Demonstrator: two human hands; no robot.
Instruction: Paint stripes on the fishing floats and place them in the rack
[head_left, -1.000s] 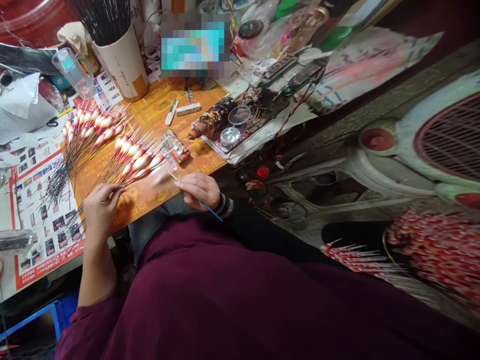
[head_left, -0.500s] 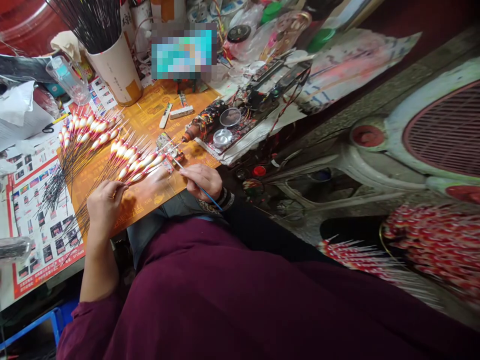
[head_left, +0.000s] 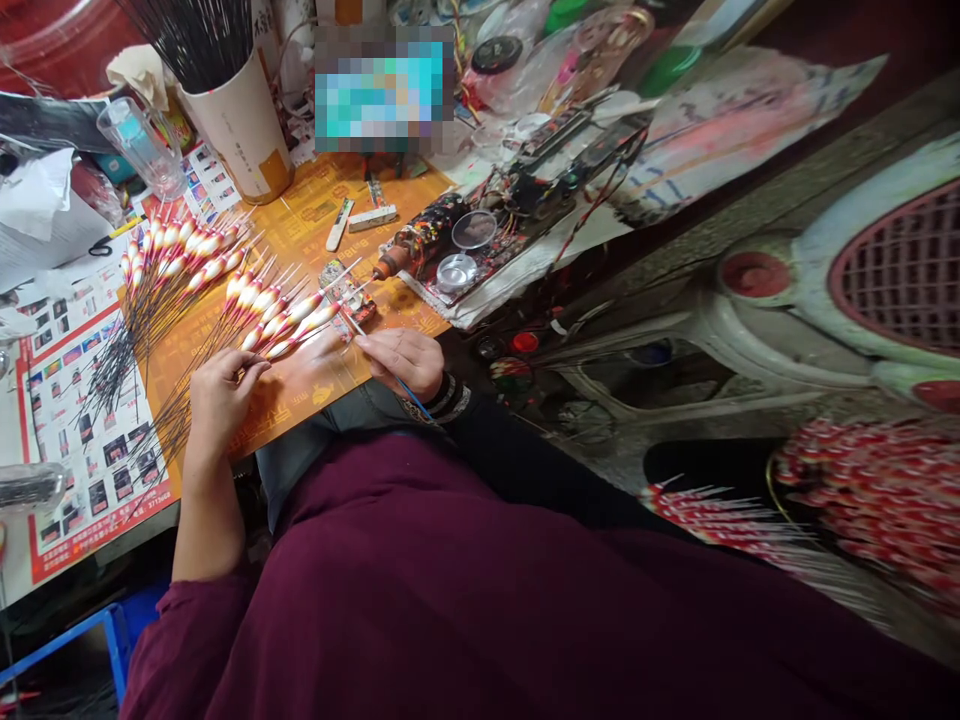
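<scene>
My left hand (head_left: 223, 398) is at the front edge of the orange-covered worktop, thumb and forefinger pinched on the thin dark stem of a fishing float (head_left: 313, 320). That float has a slim body in white, yellow and dark red, and its tip points right. My right hand (head_left: 405, 360) grips a thin paintbrush (head_left: 412, 394) with a blue handle; its tip is close to the float's tip end, and I cannot tell if they touch. Beside my left hand, more floats (head_left: 251, 295) lie in a fanned row. Another bunch (head_left: 180, 245) spreads farther left, dark stems toward me.
A paint-spattered motor device (head_left: 431, 225) with small clear dishes (head_left: 457, 272) stands on the right of the worktop. Behind are a white tub (head_left: 244, 130) of black rods and a glass mug (head_left: 146, 150). A fan (head_left: 900, 260) and many red-white floats (head_left: 870, 510) are at right.
The view has shifted slightly, so most things sit a little farther right. My left hand has moved slightly right with the float. My right hand keeps the brush near the float's tip end.
</scene>
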